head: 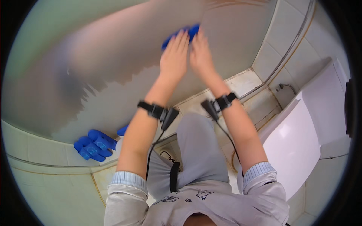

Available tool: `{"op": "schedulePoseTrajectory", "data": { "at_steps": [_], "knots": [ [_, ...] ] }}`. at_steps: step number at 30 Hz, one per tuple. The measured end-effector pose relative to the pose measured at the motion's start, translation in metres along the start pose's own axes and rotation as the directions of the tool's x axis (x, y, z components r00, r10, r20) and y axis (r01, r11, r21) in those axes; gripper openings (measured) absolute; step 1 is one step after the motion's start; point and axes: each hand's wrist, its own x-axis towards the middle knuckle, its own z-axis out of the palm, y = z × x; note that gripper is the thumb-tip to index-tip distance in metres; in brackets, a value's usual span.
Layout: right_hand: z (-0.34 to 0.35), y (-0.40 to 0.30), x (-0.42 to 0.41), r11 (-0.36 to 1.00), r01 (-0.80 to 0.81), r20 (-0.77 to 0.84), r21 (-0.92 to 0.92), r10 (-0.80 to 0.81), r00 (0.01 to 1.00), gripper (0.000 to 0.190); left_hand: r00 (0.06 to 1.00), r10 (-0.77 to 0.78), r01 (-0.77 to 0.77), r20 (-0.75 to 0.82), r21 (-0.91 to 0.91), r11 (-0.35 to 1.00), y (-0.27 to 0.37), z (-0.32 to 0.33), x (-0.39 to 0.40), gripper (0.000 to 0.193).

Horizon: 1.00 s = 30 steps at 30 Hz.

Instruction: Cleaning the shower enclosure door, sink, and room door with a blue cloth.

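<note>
Out at arm's length, a blue rubber slipper [194,30] is held up in front of a wet frosted glass panel [232,50]. My left hand [175,58] covers much of it, with its fingers laid flat along the near face. At the slipper's right end is my right hand [202,53], its fingertips blurred against the blue edge. My palms and thumbs are mostly hidden. Several more blue slippers [94,145] with light blue prints lean together on the tiled ledge at lower left. Part of another blue piece [122,130] shows beside my left forearm.
A white toilet with its lid [294,141] down stands close on my right, its tank [322,104] beyond. A tiled ledge [195,103] runs along the foot of the glass. A metal hose [288,86] comes from the wall. Cables hang from both wrist straps.
</note>
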Motion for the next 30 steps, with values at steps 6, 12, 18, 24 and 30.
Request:
{"op": "schedulePoseTrajectory", "data": {
  "at_steps": [6, 12, 18, 24, 30],
  "knots": [
    [0.003, -0.017, -0.060, 0.989, -0.147, 0.273, -0.003, 0.142, 0.951, 0.058, 0.983, 0.103, -0.104, 0.154, -0.002, 0.995, -0.011, -0.001, -0.055, 0.059],
    [-0.059, 0.045, 0.106, 0.999, -0.051, -0.141, -0.019, 0.048, 0.989, 0.059, 0.963, 0.170, -0.163, -0.209, 0.052, 0.985, -0.017, -0.042, 0.126, 0.060],
    [-0.022, 0.044, 0.029, 0.990, -0.144, -0.086, -0.003, 0.143, 0.986, 0.059, 0.985, 0.165, -0.167, -0.058, -0.019, 0.986, 0.000, -0.008, 0.083, 0.060],
    [0.011, -0.017, -0.059, 0.952, -0.291, 0.303, 0.100, 0.249, 0.920, 0.059, 0.951, 0.163, -0.174, 0.263, 0.018, 0.985, -0.019, 0.014, -0.042, 0.066],
    [-0.032, 0.041, 0.073, 0.991, -0.129, -0.079, -0.026, 0.126, 0.989, 0.059, 0.989, 0.126, -0.126, -0.080, 0.006, 0.992, -0.031, -0.026, 0.085, 0.066]
  ]
}}
